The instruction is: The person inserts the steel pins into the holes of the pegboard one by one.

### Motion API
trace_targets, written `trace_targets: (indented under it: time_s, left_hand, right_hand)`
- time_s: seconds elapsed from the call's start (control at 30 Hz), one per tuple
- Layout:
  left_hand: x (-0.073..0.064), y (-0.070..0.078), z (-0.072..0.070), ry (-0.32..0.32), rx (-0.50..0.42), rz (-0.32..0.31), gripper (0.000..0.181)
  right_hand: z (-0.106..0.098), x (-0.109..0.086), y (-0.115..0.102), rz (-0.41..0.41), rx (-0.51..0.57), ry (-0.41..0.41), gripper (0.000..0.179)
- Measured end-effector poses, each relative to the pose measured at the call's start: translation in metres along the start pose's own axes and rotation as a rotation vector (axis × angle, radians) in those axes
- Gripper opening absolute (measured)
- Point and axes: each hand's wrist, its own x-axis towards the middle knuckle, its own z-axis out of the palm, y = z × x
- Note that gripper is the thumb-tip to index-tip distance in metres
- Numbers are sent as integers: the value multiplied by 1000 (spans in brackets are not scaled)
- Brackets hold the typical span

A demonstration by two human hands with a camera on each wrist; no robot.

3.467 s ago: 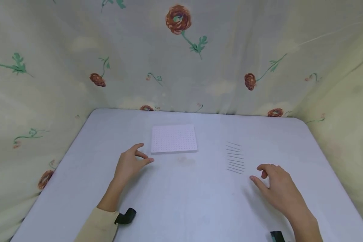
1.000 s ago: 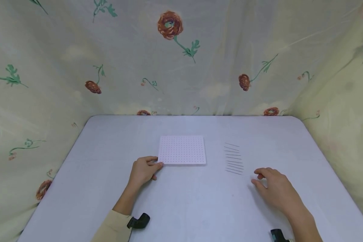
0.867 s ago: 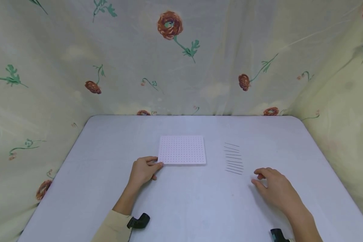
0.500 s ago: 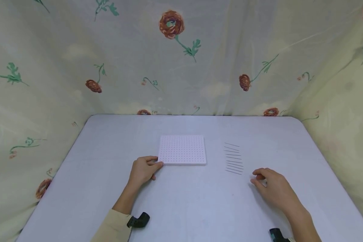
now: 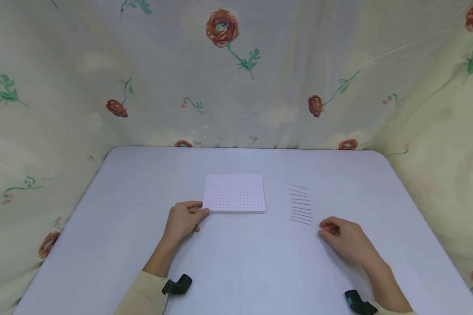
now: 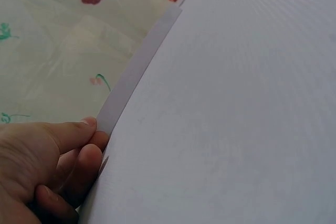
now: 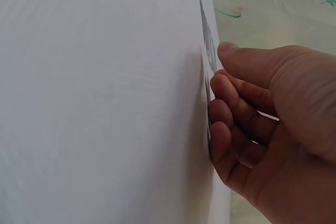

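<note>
A white board with a grid of small holes (image 5: 234, 192) lies flat on the table. At its near left corner my left hand (image 5: 182, 220) grips it, thumb along the front edge; the left wrist view shows the thumb and fingertips at the corner of the board (image 6: 139, 66). Several thin dark rods (image 5: 301, 202) lie in a column right of the board. Just right of the nearest rods is my right hand (image 5: 348, 240), fingers loosely curled and thumb near the index finger. Seen from the right wrist, nothing shows between the fingertips of the right hand (image 7: 262, 114).
The white-covered table (image 5: 236, 271) ends at the back against a hanging cloth with printed flowers (image 5: 161, 57), which also encloses both sides. Dark devices are strapped at the left wrist (image 5: 177, 285) and the right wrist (image 5: 360, 302).
Since the earliest frame my left hand has taken hold of the board and brought it nearer and rightward. My right hand has lately moved left toward the rods, its thumb and fingers drawing closer together.
</note>
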Motion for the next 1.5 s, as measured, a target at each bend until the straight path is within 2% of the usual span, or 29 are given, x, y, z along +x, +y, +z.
trace_targets:
  time_s: [0.23, 0.5, 0.93, 1.33, 1.5]
  left_hand:
    - [0, -4, 0, -10, -2, -16, 49]
    - [0, -4, 0, -3, 0, -34, 48]
    - [-1, -1, -4, -3, -2, -32, 48]
    - [-2, 0, -2, -1, 5, -25, 47]
    - [0, 1, 0, -1, -3, -21, 47]
  right_hand:
    - [5, 11, -7, 45, -21, -25, 20]
    - [9, 20, -21, 36, -4, -22, 13]
    - [7, 34, -42, -24, -82, -70, 6]
    - [4, 44, -41, -122, -167, -183, 11]
    - [3, 40, -39, -148, -221, -193, 10]
